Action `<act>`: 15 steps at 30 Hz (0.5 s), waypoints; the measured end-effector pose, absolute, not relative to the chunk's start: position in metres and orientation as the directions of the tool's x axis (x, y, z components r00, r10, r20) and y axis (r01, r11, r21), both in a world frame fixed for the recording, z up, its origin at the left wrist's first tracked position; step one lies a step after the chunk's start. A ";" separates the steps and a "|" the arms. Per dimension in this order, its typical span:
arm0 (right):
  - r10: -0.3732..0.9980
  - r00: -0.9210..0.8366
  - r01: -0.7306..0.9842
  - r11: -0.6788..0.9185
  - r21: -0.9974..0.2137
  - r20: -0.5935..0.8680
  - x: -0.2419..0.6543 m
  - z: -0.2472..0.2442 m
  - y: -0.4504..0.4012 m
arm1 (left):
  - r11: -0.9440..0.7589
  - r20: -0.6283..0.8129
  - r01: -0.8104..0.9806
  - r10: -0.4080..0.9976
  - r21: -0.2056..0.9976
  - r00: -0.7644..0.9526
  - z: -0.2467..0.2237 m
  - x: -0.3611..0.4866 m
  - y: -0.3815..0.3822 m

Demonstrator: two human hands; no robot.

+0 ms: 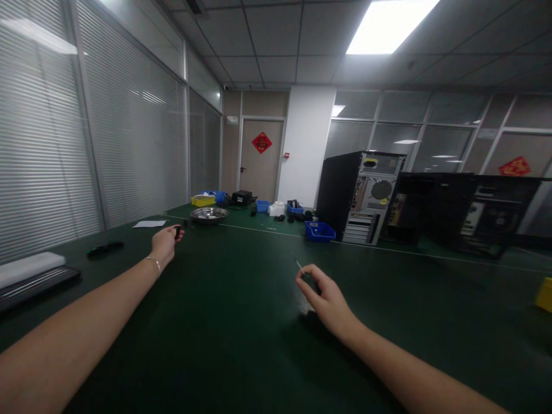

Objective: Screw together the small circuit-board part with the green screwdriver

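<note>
My left hand (pixel 164 244), with a thin bracelet at the wrist, is closed round a small black object (pixel 177 232) above the left part of the green table (pixel 224 345). A metal bowl (pixel 209 215) stands just beyond it to the right. My right hand (pixel 323 296) pinches a thin screwdriver-like tool (pixel 298 264) over the middle of the table. Its narrow metal shaft points up and to the left, and the dark handle is mostly hidden in the fingers.
Computer towers (pixel 366 198) stand at the back right, with a blue bin (pixel 319 231) beside them. A yellow bin (pixel 202 200) and a black box (pixel 242 197) are at the back. White paper (pixel 149 223), a black item (pixel 105 248) and a dark tray (pixel 41 287) lie left.
</note>
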State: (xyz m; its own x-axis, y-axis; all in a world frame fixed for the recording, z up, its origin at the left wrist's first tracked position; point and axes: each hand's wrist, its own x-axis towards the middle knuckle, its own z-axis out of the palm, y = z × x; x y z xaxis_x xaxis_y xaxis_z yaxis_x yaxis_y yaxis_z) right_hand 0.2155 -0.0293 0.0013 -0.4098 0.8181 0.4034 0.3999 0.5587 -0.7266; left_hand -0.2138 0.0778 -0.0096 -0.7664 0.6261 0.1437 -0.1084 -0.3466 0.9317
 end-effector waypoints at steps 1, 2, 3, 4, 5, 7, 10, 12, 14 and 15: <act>0.838 -0.349 0.395 0.538 -0.745 0.420 0.219 0.000 -0.025 | -0.336 0.137 -0.120 0.648 0.934 -0.749 -0.010 -0.211 0.077; 0.842 -0.322 0.378 0.533 -0.757 0.432 0.222 -0.001 -0.022 | -0.323 0.128 -0.136 0.676 0.937 -0.725 -0.011 -0.207 0.077; 0.844 -0.301 0.370 0.532 -0.762 0.443 0.223 -0.003 -0.020 | -0.310 0.121 -0.151 0.707 0.939 -0.697 -0.012 -0.203 0.076; 0.842 -0.300 0.366 0.536 -0.760 0.449 0.224 -0.004 -0.019 | -0.299 0.120 -0.162 0.738 0.941 -0.664 -0.012 -0.198 0.076; 0.834 -0.319 0.367 0.547 -0.753 0.450 0.224 -0.005 -0.019 | -0.288 0.122 -0.170 0.768 0.942 -0.628 -0.013 -0.192 0.075; 0.812 -0.385 0.382 0.573 -0.724 0.440 0.221 -0.006 -0.022 | -0.267 0.133 -0.177 0.830 0.947 -0.541 -0.011 -0.177 0.074; 0.783 -0.472 0.410 0.602 -0.685 0.405 0.217 -0.006 -0.026 | -0.224 0.149 -0.171 0.917 0.959 -0.369 -0.006 -0.151 0.068; 0.784 -0.489 0.423 0.597 -0.682 0.383 0.215 -0.006 -0.028 | -0.183 0.145 -0.153 0.962 0.971 -0.231 -0.003 -0.129 0.061; 0.793 -0.491 0.431 0.581 -0.691 0.360 0.215 -0.005 -0.029 | -0.144 0.145 -0.073 0.989 0.987 0.006 -0.001 -0.104 0.052; 0.796 -0.492 0.437 0.575 -0.692 0.352 0.215 -0.004 -0.029 | -0.157 0.157 -0.012 0.982 0.988 0.105 -0.001 -0.092 0.048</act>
State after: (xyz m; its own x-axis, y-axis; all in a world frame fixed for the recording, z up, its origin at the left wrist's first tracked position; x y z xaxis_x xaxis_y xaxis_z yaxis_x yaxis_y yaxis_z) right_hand 0.2153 -0.0287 -0.0042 -0.4917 0.7965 0.3520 0.4368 0.5753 -0.6915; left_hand -0.0917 0.0477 -0.0012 0.1054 0.9819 0.1573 -0.0123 -0.1569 0.9875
